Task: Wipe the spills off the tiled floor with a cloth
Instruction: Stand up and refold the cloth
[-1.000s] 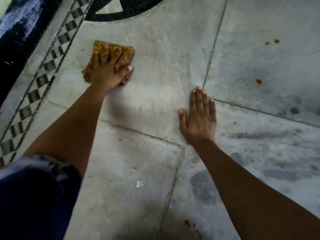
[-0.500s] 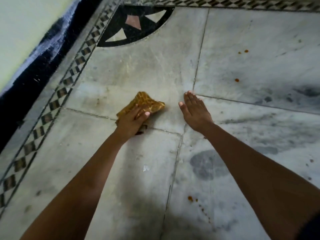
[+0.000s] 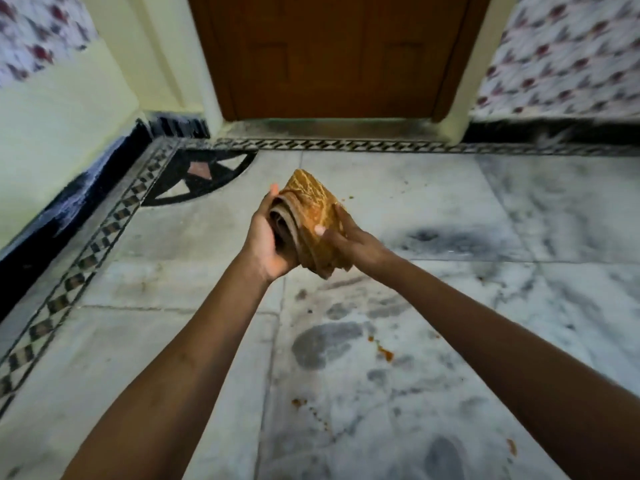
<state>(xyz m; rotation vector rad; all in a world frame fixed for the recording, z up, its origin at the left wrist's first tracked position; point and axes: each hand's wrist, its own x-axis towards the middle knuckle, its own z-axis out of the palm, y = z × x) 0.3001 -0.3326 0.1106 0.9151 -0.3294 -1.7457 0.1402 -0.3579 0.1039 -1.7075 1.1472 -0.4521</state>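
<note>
A folded orange-yellow patterned cloth (image 3: 309,216) is held up in the air above the grey marble tiled floor (image 3: 173,341). My left hand (image 3: 266,242) cups it from the left and below. My right hand (image 3: 349,237) grips its right side, thumb on the front. Small orange spills lie on the floor: one streak (image 3: 382,349) under my right forearm, a trail of drops (image 3: 304,405) nearer me, a spot (image 3: 512,446) at lower right, and faint specks (image 3: 350,196) beyond the cloth.
A brown wooden door (image 3: 332,53) stands ahead behind a dark threshold. Yellow wall with black skirting (image 3: 69,199) runs along the left. A checkered border (image 3: 86,261) and a black star inlay (image 3: 204,174) mark the floor's corner. Dark smudges (image 3: 322,344) stain the tiles.
The cloth has left the floor and now sits raised between both hands. My right hand lifted off the tile to grip it. The view tilted up, showing the door and walls.
</note>
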